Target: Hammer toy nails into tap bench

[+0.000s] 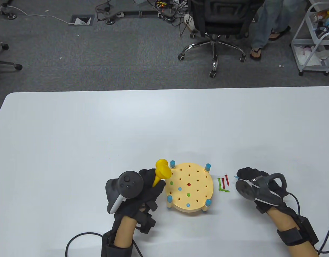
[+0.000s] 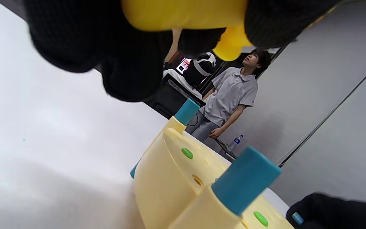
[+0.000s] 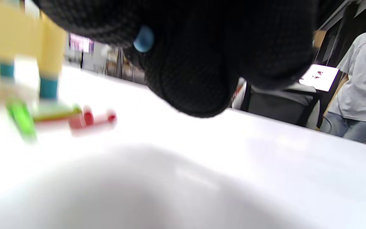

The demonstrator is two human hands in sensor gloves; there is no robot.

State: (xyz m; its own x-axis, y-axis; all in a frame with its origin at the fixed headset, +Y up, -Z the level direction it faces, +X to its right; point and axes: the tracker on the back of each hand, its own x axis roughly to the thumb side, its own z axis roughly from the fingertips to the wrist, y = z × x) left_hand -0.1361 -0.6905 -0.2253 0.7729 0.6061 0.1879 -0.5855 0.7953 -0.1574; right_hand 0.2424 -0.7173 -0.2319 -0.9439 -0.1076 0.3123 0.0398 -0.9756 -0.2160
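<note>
The round cream tap bench (image 1: 190,187) stands on blue legs at the table's front middle, with several coloured nails sunk in its holes. My left hand (image 1: 151,184) grips the handle of the yellow toy hammer (image 1: 161,172), whose head sits just left of the bench. The left wrist view shows the hammer (image 2: 183,14) between my fingers above the bench (image 2: 167,184). My right hand (image 1: 246,175) rests right of the bench and pinches a blue nail (image 3: 143,38), whose tip shows at my fingertips (image 1: 236,177). Loose green and red nails (image 1: 223,184) lie between bench and right hand.
The white table (image 1: 100,139) stretches wide behind and left of the bench. Beyond its far edge are an office chair (image 1: 215,24), a white cart (image 1: 314,40) and a seated person's legs. A person stands in the background of the wrist views.
</note>
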